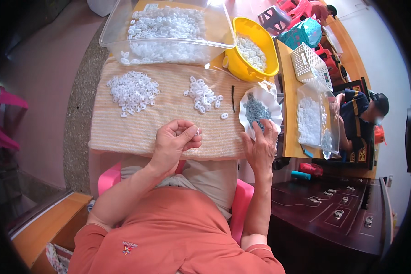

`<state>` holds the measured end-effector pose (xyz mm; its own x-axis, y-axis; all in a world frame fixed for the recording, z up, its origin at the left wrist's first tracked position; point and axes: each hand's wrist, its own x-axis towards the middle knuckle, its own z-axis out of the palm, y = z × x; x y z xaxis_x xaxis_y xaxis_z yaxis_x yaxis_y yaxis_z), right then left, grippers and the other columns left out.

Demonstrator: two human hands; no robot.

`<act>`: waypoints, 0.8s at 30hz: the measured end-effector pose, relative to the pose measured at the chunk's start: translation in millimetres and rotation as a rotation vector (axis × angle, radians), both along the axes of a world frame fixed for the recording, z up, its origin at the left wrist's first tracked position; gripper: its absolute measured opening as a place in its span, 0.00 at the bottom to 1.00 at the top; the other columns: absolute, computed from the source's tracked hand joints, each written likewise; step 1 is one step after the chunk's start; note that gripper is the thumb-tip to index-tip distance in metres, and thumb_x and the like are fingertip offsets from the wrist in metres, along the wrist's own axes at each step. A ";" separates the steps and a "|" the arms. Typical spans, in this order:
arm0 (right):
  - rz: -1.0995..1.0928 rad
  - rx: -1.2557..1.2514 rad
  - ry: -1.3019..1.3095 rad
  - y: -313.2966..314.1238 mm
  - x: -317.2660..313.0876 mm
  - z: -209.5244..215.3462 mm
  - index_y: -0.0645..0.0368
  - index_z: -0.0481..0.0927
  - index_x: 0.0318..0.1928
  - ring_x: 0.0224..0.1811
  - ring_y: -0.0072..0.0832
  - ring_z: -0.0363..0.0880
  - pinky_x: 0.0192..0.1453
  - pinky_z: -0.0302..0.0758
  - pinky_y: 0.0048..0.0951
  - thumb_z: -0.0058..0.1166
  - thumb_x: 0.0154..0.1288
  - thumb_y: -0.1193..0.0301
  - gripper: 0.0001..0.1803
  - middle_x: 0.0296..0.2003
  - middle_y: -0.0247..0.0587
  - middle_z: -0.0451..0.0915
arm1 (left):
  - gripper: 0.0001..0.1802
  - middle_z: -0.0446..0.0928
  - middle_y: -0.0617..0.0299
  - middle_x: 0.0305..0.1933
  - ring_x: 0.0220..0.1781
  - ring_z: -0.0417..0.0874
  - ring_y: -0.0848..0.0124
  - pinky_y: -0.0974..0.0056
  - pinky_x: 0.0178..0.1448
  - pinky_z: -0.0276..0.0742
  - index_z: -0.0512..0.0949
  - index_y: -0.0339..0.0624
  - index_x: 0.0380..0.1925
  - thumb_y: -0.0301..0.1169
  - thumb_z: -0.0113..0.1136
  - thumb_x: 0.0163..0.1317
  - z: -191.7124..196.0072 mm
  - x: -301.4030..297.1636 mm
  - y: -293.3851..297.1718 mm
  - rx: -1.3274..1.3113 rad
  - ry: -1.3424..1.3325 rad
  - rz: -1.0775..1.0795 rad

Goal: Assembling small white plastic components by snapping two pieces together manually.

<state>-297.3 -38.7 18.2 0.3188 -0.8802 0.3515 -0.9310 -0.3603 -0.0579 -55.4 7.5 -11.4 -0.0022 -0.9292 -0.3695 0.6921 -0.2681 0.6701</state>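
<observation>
My left hand (177, 142) is closed in a pinch over the near part of the cloth-covered table. Between its thumb and forefinger is a small white plastic piece (197, 132), mostly hidden by the fingers. My right hand (262, 144) reaches over a white wavy-rimmed dish (245, 119), fingers apart, their tips at a heap of small grey parts (256, 109). Farther off lie a large pile of white two-holed plastic pieces (131, 91) and a smaller pile (202, 95). One single white piece (224, 116) sits apart from them, near a thin black stick (233, 98).
A clear plastic bin (169, 49) of white pieces stands at the back, beside a yellow basin (235, 68) holding more. On the right, a wooden table (289, 132) carries a white perforated basket (306, 61) and another clear tub (332, 132). Another person (357, 112) sits there.
</observation>
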 end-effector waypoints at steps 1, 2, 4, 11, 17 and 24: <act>-0.001 -0.002 -0.002 -2.0 0.2 -1.0 0.63 0.78 0.48 0.60 0.50 0.64 0.60 0.65 0.46 0.60 0.58 0.62 0.21 0.53 0.50 0.71 | 0.06 0.80 0.58 0.35 0.32 0.81 0.76 0.71 0.37 0.82 0.75 0.37 0.37 0.25 0.60 0.62 -1.1 -0.1 0.2 -0.004 0.005 0.001; -0.005 0.015 0.015 -3.6 0.5 -1.9 0.63 0.77 0.48 0.62 0.50 0.62 0.62 0.64 0.46 0.60 0.58 0.62 0.22 0.54 0.50 0.69 | 0.06 0.80 0.58 0.35 0.32 0.81 0.76 0.71 0.37 0.82 0.75 0.37 0.38 0.25 0.59 0.62 -1.8 -0.2 0.4 -0.008 0.011 0.002; -0.009 0.031 0.030 -6.9 1.5 -4.8 0.62 0.77 0.49 0.64 0.50 0.60 0.64 0.62 0.46 0.59 0.59 0.61 0.22 0.56 0.50 0.68 | 0.06 0.80 0.58 0.35 0.32 0.81 0.76 0.72 0.37 0.82 0.75 0.37 0.38 0.25 0.59 0.62 -2.5 -0.9 1.5 -0.007 0.013 0.003; -0.007 0.073 -0.058 -10.4 1.0 -11.9 0.63 0.77 0.48 0.64 0.52 0.59 0.64 0.62 0.47 0.59 0.59 0.61 0.21 0.56 0.49 0.68 | 0.05 0.80 0.60 0.34 0.32 0.81 0.77 0.72 0.37 0.81 0.76 0.38 0.38 0.25 0.59 0.62 -2.6 -1.0 0.9 0.002 0.024 0.007; 0.006 0.039 -0.050 -13.8 -0.7 -11.6 0.64 0.77 0.47 0.64 0.52 0.59 0.64 0.63 0.46 0.60 0.58 0.62 0.21 0.56 0.49 0.69 | 0.05 0.80 0.61 0.34 0.31 0.81 0.77 0.72 0.37 0.81 0.76 0.38 0.37 0.26 0.59 0.62 -3.2 -1.8 1.1 0.006 0.010 0.005; 0.018 0.054 -0.100 -12.3 0.6 -11.5 0.64 0.78 0.46 0.63 0.52 0.60 0.64 0.62 0.46 0.61 0.57 0.62 0.21 0.55 0.49 0.70 | 0.04 0.80 0.60 0.33 0.31 0.81 0.77 0.73 0.36 0.81 0.76 0.38 0.37 0.25 0.59 0.62 -3.5 -2.2 2.2 0.012 0.007 0.010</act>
<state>-296.7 -51.0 6.7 0.3002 -0.8934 0.3343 -0.9131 -0.3705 -0.1701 -57.6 9.7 -14.9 0.0043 -0.9247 -0.3806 0.6994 -0.2692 0.6621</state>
